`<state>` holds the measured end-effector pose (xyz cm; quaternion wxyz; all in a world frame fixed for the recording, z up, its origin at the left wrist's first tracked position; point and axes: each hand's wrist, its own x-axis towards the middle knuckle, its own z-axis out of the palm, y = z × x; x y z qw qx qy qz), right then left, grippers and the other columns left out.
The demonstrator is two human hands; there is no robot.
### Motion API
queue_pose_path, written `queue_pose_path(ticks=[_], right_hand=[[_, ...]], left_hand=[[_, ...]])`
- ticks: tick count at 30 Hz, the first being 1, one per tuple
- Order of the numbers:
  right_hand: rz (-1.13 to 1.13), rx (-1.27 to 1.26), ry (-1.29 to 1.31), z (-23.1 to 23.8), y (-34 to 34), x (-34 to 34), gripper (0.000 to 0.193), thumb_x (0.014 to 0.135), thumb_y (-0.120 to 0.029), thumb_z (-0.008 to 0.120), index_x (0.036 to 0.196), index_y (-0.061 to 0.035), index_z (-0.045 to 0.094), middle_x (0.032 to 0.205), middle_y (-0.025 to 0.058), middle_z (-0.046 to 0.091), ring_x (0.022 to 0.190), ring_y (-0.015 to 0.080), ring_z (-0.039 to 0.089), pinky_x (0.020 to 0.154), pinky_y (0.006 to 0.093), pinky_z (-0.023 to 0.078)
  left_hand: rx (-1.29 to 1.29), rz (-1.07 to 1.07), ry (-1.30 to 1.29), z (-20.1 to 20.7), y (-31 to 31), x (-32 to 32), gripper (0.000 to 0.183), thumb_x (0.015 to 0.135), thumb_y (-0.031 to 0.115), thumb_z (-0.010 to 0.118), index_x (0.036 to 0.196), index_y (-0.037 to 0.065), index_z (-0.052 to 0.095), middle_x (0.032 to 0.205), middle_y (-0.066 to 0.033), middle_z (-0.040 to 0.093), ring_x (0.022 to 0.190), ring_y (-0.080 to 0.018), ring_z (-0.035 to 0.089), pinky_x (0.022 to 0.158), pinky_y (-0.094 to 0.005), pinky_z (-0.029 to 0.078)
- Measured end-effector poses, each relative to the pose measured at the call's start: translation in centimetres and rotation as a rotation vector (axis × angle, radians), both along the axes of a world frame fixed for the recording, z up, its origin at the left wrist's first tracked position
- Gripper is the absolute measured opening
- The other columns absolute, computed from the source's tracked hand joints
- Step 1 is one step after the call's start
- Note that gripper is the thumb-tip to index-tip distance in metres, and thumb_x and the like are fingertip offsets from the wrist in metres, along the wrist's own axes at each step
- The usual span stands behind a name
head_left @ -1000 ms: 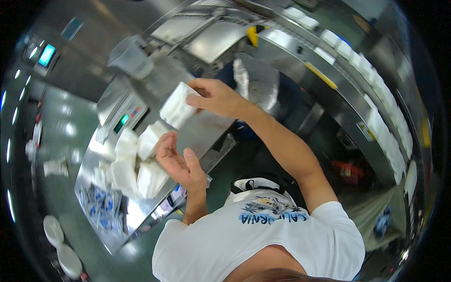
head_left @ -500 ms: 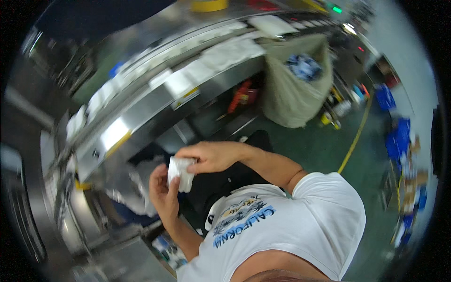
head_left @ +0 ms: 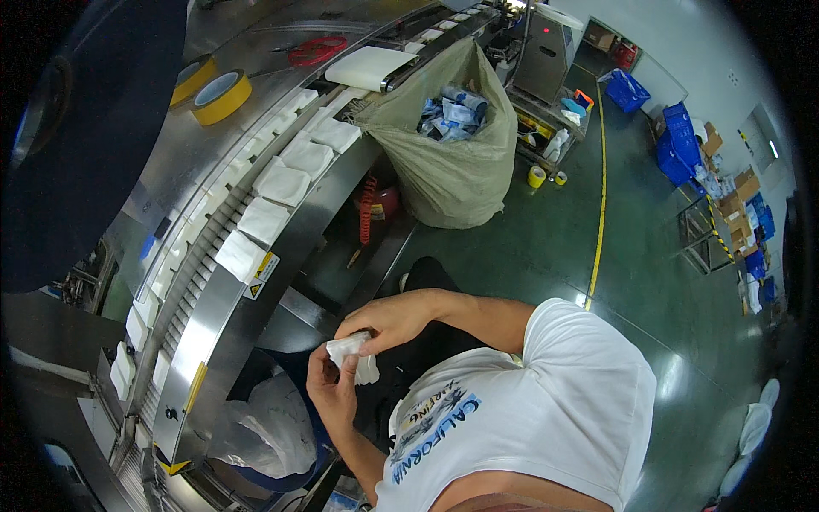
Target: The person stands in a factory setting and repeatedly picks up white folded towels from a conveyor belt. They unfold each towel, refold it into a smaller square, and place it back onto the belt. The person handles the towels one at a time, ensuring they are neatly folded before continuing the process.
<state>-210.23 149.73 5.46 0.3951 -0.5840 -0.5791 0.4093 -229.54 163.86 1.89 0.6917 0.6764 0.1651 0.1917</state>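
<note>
A small folded white sheet (head_left: 348, 348), cloth or tissue I cannot tell which, is held between my two hands in front of my body. My left hand (head_left: 331, 384) grips its lower left side, thumb upward and fingers behind it. From above, my right hand (head_left: 388, 322) pinches its upper right part, with some fingertips hidden. A loose end of the sheet hangs below the right fingers. Beyond my hands, several folded white pads (head_left: 281, 182) lie in a row along the near edge of the curved conveyor (head_left: 198, 271).
A beige sack (head_left: 452, 183) with blue-and-white packets stands beyond my right arm. Yellow tape rolls (head_left: 222, 98) lie on the metal table (head_left: 281, 72). Near my left forearm is a clear plastic bag (head_left: 269, 427) in a blue-rimmed bin. Blue crates (head_left: 678, 145) stand far right.
The view has swung, so the conveyor and sack now appear farther left and sharper. Both hands still hold the white sheet, lower and slightly to the right in the picture.
</note>
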Motion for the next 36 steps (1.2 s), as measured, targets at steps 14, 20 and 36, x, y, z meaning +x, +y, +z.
queue_pose_path(ticks=[14,20,36], right_hand=[[-0.070,-0.057,0.514,-0.4,2.9,1.9,0.044,0.101,-0.008,0.068,0.142,0.0014,0.057,0.125,0.0116,0.068,0.109,0.0158,0.067,0.088,0.0316,0.059],[-0.107,-0.021,0.522,1.2,5.4,0.3,0.046,0.100,-0.010,0.070,0.142,0.0023,0.056,0.128,0.0109,0.067,0.116,0.0169,0.065,0.097,0.0331,0.056],[-0.343,0.087,0.003,1.8,6.1,-3.3,0.029,0.098,-0.016,0.075,0.121,0.0001,0.069,0.102,0.0054,0.072,0.092,0.0105,0.066,0.080,0.0295,0.055]], left_hand=[[-0.359,-0.059,-0.119,0.2,2.6,0.1,0.050,0.092,0.016,0.082,0.134,0.000,0.058,0.122,-0.0090,0.068,0.110,-0.0150,0.064,0.098,-0.0313,0.051],[-0.256,0.128,-0.155,0.2,3.7,-2.2,0.041,0.092,0.003,0.079,0.129,-0.001,0.063,0.121,-0.0103,0.070,0.111,-0.0183,0.068,0.095,-0.0314,0.056],[-0.058,0.283,-0.148,-1.4,2.6,-2.9,0.047,0.091,0.009,0.082,0.133,0.004,0.062,0.123,-0.0069,0.067,0.109,-0.0156,0.066,0.089,-0.0305,0.057]])
